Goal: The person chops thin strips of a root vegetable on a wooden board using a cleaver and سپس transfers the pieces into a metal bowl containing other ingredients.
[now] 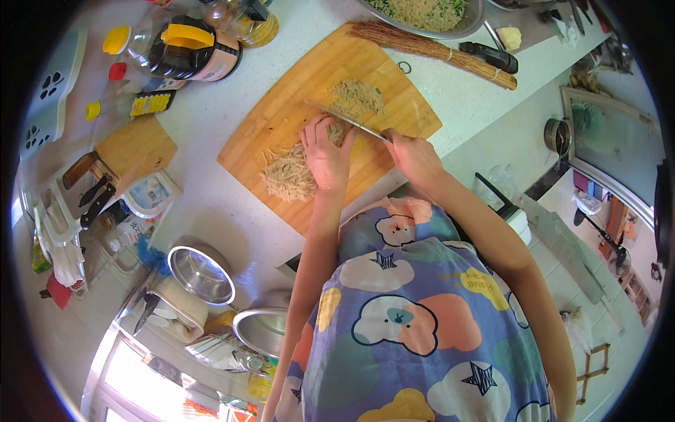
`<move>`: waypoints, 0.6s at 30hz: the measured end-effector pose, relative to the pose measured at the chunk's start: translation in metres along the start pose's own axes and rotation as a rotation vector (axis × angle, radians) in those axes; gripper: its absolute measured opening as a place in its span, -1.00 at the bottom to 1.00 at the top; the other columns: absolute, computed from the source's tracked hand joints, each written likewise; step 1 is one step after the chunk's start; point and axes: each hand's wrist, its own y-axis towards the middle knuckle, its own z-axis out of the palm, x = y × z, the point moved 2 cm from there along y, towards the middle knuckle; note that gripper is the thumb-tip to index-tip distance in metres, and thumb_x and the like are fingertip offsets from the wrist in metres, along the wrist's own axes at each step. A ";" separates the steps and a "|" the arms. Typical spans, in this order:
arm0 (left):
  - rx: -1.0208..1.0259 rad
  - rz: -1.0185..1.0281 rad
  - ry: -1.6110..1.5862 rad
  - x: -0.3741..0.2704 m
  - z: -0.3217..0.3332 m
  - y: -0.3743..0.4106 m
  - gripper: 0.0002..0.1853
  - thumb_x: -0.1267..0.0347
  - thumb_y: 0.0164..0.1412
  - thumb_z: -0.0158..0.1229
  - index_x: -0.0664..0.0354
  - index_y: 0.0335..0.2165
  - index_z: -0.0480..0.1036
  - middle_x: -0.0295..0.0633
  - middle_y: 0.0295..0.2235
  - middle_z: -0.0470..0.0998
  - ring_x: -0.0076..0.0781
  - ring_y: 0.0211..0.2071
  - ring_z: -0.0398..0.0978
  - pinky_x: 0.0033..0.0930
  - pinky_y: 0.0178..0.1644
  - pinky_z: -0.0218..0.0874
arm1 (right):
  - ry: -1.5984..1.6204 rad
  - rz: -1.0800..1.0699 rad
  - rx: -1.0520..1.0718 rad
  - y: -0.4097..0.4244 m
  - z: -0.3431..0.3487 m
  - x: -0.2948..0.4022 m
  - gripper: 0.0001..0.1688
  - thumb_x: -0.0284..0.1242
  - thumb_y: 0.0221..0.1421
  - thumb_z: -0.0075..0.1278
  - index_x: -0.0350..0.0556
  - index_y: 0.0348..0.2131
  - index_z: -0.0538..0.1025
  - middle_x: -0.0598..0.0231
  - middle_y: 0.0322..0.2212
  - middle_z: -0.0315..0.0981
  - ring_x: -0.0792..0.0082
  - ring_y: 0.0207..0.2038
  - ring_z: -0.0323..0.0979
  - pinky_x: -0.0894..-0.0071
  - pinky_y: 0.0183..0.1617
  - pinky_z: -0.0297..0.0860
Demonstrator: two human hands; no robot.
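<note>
On a wooden cutting board [253,126], my right hand [414,155] grips the handle of a kitchen knife [350,120], seen nearly edge-on. My left hand [327,155] presses down beside the blade on a small heap of pale shredded food [336,132], its fingers partly hiding it. To the left of that hand lies a larger pile of longer pale shreds [289,176]. Beyond the knife rests a finely chopped pile [358,97] with a green fleck in it. I cannot tell exactly what the food is.
A straw whisk brush [422,47] lies by the board's far corner, below a metal bowl [443,34] of chopped filling. Sauce and oil bottles [184,50] stand at the upper left. A knife block [137,147] and a steel bowl [203,274] are on the left.
</note>
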 end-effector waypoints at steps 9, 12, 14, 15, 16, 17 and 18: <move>0.045 0.035 0.020 0.016 0.009 -0.007 -0.69 0.54 -0.21 0.34 0.26 -0.36 0.50 -0.10 -0.31 0.48 -0.06 -0.25 0.39 -0.17 -0.14 0.26 | -0.151 0.008 0.109 0.005 -0.014 0.018 -0.85 -0.52 0.05 -0.13 -0.19 -0.32 0.36 0.06 -0.65 0.47 0.07 -0.55 0.52 0.14 -0.55 0.41; 0.016 0.039 -0.018 0.013 0.008 -0.007 -0.70 0.56 -0.20 0.33 0.27 -0.36 0.50 -0.10 -0.31 0.49 -0.06 -0.25 0.40 -0.18 -0.13 0.26 | -0.122 0.004 0.079 0.015 -0.001 0.012 -0.84 -0.52 0.06 -0.13 -0.20 -0.30 0.36 0.06 -0.66 0.47 0.05 -0.56 0.51 0.10 -0.55 0.40; -0.002 0.031 -0.038 0.010 0.006 -0.007 -0.73 0.56 -0.19 0.32 0.27 -0.38 0.50 -0.12 -0.29 0.50 -0.07 -0.23 0.41 -0.19 -0.12 0.27 | -0.085 0.006 0.061 0.019 0.007 0.010 -0.85 -0.52 0.08 -0.14 -0.19 -0.30 0.36 0.06 -0.65 0.47 0.04 -0.56 0.51 0.09 -0.54 0.40; -0.008 0.023 -0.045 0.006 0.003 -0.007 -0.74 0.55 -0.18 0.31 0.27 -0.38 0.50 -0.13 -0.28 0.51 -0.08 -0.22 0.42 -0.19 -0.10 0.27 | -0.056 -0.014 0.039 0.017 0.008 0.008 -0.85 -0.52 0.07 -0.14 -0.19 -0.30 0.36 0.05 -0.64 0.47 0.03 -0.55 0.51 0.08 -0.54 0.40; -0.014 0.014 -0.053 0.005 0.001 -0.006 -0.76 0.55 -0.17 0.30 0.27 -0.39 0.50 -0.14 -0.26 0.51 -0.10 -0.21 0.43 -0.19 -0.09 0.28 | -0.027 -0.034 0.018 0.013 0.007 0.004 -0.85 -0.52 0.07 -0.14 -0.19 -0.31 0.36 0.05 -0.63 0.48 0.02 -0.55 0.51 0.08 -0.53 0.40; -0.003 0.022 -0.036 0.007 0.001 -0.005 -0.77 0.55 -0.16 0.30 0.27 -0.40 0.51 -0.14 -0.27 0.52 -0.10 -0.21 0.43 -0.19 -0.10 0.28 | 0.001 -0.053 -0.003 0.008 0.006 0.002 -0.86 -0.53 0.07 -0.14 -0.20 -0.31 0.36 0.04 -0.63 0.48 0.01 -0.55 0.51 0.07 -0.53 0.41; 0.008 0.024 -0.018 0.010 0.001 -0.006 -0.78 0.56 -0.16 0.29 0.27 -0.41 0.51 -0.13 -0.28 0.52 -0.10 -0.22 0.43 -0.20 -0.10 0.29 | -0.021 -0.058 0.029 0.004 0.001 0.004 -0.85 -0.53 0.06 -0.14 -0.20 -0.31 0.36 0.04 -0.62 0.48 0.02 -0.54 0.51 0.08 -0.52 0.41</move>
